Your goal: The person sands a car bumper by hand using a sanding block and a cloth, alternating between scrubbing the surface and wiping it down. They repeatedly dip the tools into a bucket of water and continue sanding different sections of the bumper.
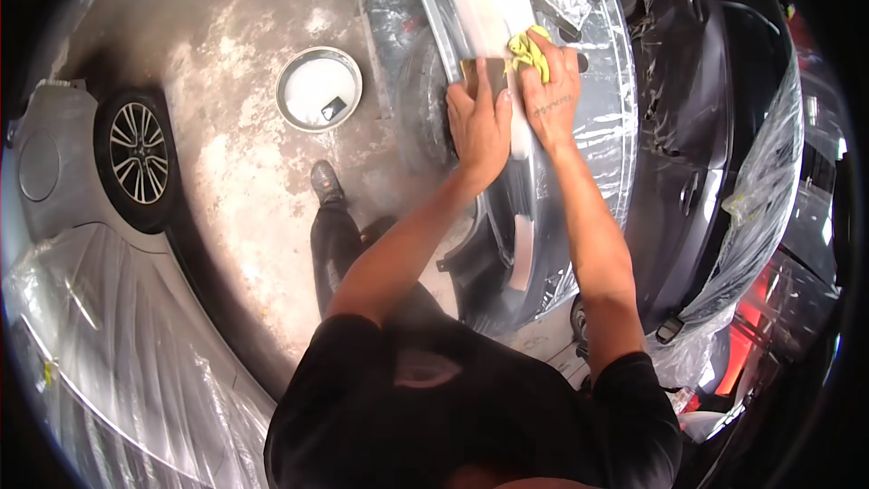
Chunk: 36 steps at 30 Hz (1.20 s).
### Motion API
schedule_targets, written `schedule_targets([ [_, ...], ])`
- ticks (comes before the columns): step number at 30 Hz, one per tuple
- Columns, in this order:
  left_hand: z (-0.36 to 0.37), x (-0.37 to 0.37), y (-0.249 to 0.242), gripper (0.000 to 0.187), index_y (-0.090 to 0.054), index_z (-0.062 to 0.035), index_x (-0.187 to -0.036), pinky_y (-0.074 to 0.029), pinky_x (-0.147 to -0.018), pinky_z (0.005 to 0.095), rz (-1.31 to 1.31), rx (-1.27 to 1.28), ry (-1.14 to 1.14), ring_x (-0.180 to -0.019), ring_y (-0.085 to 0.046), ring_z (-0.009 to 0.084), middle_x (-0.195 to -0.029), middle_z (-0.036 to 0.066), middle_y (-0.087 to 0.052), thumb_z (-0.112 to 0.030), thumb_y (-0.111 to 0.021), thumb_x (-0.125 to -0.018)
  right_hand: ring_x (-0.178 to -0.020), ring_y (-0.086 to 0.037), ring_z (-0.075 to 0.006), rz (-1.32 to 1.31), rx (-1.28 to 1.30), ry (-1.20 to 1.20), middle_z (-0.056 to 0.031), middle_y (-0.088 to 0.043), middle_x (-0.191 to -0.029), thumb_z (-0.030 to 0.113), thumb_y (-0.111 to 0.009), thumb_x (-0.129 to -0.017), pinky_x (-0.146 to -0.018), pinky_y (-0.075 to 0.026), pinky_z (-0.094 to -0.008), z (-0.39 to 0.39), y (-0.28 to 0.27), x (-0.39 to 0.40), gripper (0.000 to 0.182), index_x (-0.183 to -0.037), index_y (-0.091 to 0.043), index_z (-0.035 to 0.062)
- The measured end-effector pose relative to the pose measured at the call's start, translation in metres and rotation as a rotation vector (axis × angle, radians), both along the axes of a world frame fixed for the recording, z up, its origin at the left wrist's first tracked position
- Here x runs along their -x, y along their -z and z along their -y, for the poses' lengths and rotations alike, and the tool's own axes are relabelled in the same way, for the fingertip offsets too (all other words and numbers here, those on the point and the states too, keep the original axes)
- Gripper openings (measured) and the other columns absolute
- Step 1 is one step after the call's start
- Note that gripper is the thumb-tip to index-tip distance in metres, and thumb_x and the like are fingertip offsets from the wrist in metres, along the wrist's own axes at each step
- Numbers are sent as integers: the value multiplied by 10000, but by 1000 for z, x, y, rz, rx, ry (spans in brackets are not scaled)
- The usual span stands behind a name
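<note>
While gripping crumpled yellow cloth (528, 52), right hand (549, 95); left hand (478, 122) flat on brown sanding block (482, 70).

— Where does the single view sit?
— On the person's head, a wide fisheye with dark corners; it faces steeply down, over the black shirt (471, 407) at the near edge.
— How close?
— Near; both forearms fill the middle; the concrete floor (235, 163) lies far left, the plastic-wrapped car (724, 154) right.
</note>
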<state>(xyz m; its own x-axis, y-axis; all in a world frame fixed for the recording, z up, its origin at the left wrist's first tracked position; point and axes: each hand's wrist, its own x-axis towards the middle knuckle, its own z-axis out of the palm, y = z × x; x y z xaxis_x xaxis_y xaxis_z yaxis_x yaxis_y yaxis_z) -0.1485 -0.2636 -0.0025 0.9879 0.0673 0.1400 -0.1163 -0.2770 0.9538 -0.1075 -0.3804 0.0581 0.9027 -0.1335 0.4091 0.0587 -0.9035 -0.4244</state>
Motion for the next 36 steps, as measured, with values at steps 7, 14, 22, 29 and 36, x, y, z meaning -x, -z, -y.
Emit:
schedule_targets([
  [7,-20,-215,33,551,-609,57,-1397,-440,-1069,577,-21,-48,-128,-1191,-583,550,-1215,389,-669,-371,-424,-1105,-950,-647,-362,-35,-41,33,-171,-606,-1019,198,-648,-861,-885,-547,-462,0,-2,3,463,-1309,-754,156],
  [14,12,-2,28,705,-423,-7,-1627,-453,-1010,540,3,13,-24,-1146,-542,492,-1223,336,-538,-323,-635,-1035,-919,-643,-364,21,2,10,-169,-591,-1004,217,-654,-852,-855,-549,-472,1,4,-2,460,-1297,-756,158],
  [22,-8,-182,12,614,-474,-91,-1605,-454,-980,574,-143,-79,-142,-1148,-549,471,-1174,317,-539,-409,-536,-1083,-935,-648,-357,-3,24,32,-164,-614,-1024,214,-654,-860,-861,-552,-465,-1,-2,2,451,-1298,-753,171],
  [29,12,-41,6,686,-432,-53,-1638,-451,-1021,540,-80,-27,-40,-1157,-551,474,-1236,326,-524,-329,-623,-1040,-925,-636,-353,41,-46,-30,-167,-619,-1020,216,-660,-861,-865,-546,-457,6,4,1,456,-1305,-738,147],
  [36,-8,-164,17,650,-471,-5,-1590,-464,-932,533,38,-74,-143,-1051,-566,469,-1150,325,-559,-374,-576,-1064,-908,-647,-356,35,-45,36,-165,-606,-1004,211,-665,-854,-848,-550,-462,5,4,-2,447,-1287,-759,157],
])
